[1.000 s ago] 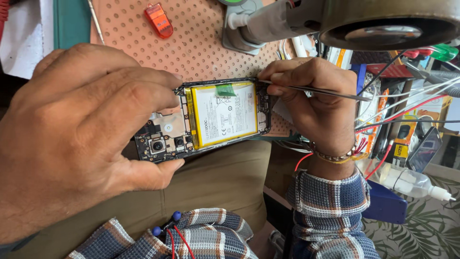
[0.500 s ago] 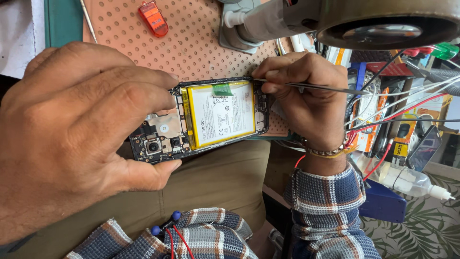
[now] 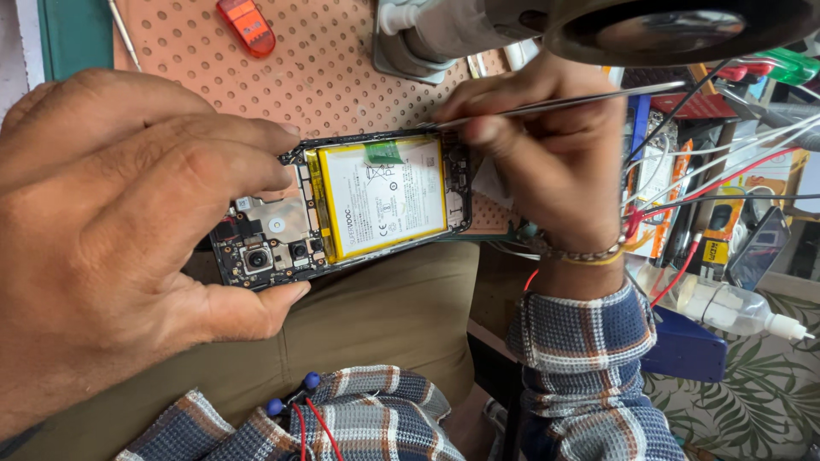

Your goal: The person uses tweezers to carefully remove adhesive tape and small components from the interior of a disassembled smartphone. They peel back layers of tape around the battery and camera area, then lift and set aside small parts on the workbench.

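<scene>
An opened phone (image 3: 342, 209) with its back cover off lies face down near the centre of the view, held over the edge of a perforated pink work mat (image 3: 325, 77) and above the person's olive trouser leg (image 3: 376, 324). Its white battery (image 3: 384, 196) with a green pull tab (image 3: 384, 154) fills the middle, and the dark circuit board with camera module (image 3: 256, 258) sits toward 8 o'clock. The left hand (image 3: 111, 248) clasps the phone's camera end from 9 o'clock: the forefinger lies along the top edge and the thumb presses the lower edge, so the fingers are closed narrowly on the frame. The right hand (image 3: 547, 162) comes in from 3 o'clock, its fingers pinched around slim metal tweezers (image 3: 564, 102), whose tip meets the phone's upper edge at about 1 o'clock, just beside the battery's corner. A beaded bracelet (image 3: 581, 253) circles that wrist above a plaid cuff (image 3: 589, 358). Beyond, at 12 o'clock, an orange plastic tool (image 3: 246, 24) rests on the mat, and the grey base of a magnifier lamp (image 3: 444, 38) stands at 1 o'clock. Red and white wires (image 3: 709, 183) and a white squeeze bottle (image 3: 726, 309) crowd the 3 o'clock side.
</scene>
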